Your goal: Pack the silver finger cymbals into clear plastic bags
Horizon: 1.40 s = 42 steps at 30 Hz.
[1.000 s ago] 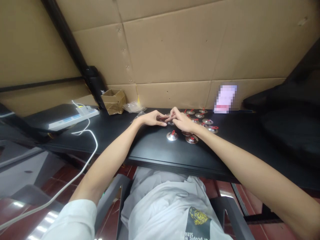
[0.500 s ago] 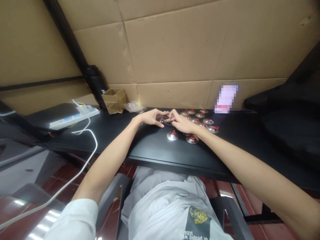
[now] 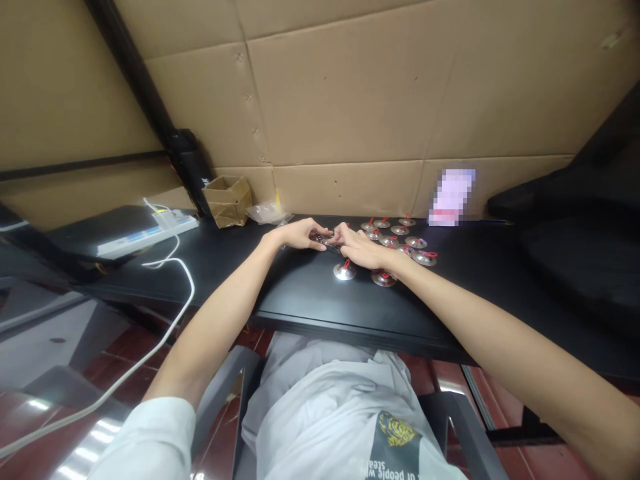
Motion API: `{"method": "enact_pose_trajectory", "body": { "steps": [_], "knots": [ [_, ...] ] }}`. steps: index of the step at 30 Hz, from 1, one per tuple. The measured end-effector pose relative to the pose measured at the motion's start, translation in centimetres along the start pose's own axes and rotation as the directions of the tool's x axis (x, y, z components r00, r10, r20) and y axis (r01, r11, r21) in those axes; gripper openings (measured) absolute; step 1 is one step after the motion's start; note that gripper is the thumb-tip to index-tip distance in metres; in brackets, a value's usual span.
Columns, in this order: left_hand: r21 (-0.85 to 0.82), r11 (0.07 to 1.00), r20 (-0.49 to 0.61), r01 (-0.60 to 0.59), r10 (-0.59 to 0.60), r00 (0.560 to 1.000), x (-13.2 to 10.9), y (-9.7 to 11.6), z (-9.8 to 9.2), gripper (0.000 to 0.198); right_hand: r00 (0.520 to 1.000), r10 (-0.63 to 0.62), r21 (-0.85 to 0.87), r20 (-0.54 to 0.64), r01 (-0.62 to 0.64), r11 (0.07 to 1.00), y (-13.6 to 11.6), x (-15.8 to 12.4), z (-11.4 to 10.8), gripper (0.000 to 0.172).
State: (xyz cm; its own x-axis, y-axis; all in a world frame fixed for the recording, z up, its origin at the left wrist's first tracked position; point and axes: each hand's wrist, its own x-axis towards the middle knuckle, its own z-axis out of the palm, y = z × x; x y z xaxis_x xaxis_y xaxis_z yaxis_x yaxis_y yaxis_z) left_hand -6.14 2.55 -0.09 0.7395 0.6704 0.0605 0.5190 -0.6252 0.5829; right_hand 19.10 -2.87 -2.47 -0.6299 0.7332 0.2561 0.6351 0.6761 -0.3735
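My left hand (image 3: 301,233) curls above the black table, its thumb and fingers closed on the edge of a shiny finger cymbal (image 3: 325,241). Most of that cymbal is hidden by the hands. Against its right side lies my right hand (image 3: 360,248), fingers bent and pressed together; what they pinch is too small to make out. Just in front of the hands, a silver finger cymbal with a red loop (image 3: 345,273) lies on the table. Another finger cymbal (image 3: 383,279) is below my right wrist. Several more finger cymbals (image 3: 415,243) with red loops lie to the right.
A phone with a blurred screen (image 3: 451,197) leans against the cardboard wall (image 3: 345,100). Left of my hands are a clear plastic bag (image 3: 269,213), a small cardboard box (image 3: 229,202) and a white power strip (image 3: 147,237). A white cable (image 3: 170,330) hangs over the table's edge.
My left thumb and fingers have drawn closer together around the cymbal. My right hand has shifted slightly to the left and down. The cymbals on the table stay in place.
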Motion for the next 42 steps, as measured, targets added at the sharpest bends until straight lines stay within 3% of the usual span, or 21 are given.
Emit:
{"method": "enact_pose_trajectory", "body": {
  "steps": [19,22,25,29,34,39,42],
  "knots": [
    [0.023,0.999,-0.011,-0.025,0.025,1.0,0.1,0.2,0.2,0.062,1.0,0.004,-0.079,0.005,-0.004,0.997,0.1,0.1,0.7,0.019],
    [0.029,0.999,-0.004,-0.032,0.032,0.999,-0.1,0.8,0.0,0.072,1.0,0.002,-0.057,-0.012,-0.003,0.998,-0.1,0.0,0.6,0.023],
    [-0.073,0.997,-0.038,-0.041,0.038,0.999,-0.6,1.0,-0.5,0.09,0.997,-0.039,-0.063,-0.069,0.034,0.997,-0.2,-0.2,0.5,0.035],
    [-0.096,0.995,-0.134,0.006,-0.019,0.991,-1.0,0.3,-1.0,0.085,0.979,-0.049,-0.102,-0.197,0.029,0.994,0.3,-0.3,0.3,0.044],
    [-0.027,0.993,-0.246,0.114,-0.117,0.962,0.1,-1.0,-0.1,0.08,0.94,-0.016,-0.092,-0.34,-0.016,0.996,1.3,0.1,0.2,0.039],
    [-0.203,0.956,-0.223,0.211,-0.255,0.941,1.1,-1.0,1.0,0.088,0.923,0.021,-0.134,-0.383,-0.078,0.988,0.9,0.3,-0.1,0.03],
    [-0.304,0.905,-0.214,0.296,-0.368,0.905,1.0,-0.6,0.9,0.075,0.923,0.077,-0.183,-0.376,-0.156,0.971,0.3,0.3,-0.3,0.014]
  ]
}}
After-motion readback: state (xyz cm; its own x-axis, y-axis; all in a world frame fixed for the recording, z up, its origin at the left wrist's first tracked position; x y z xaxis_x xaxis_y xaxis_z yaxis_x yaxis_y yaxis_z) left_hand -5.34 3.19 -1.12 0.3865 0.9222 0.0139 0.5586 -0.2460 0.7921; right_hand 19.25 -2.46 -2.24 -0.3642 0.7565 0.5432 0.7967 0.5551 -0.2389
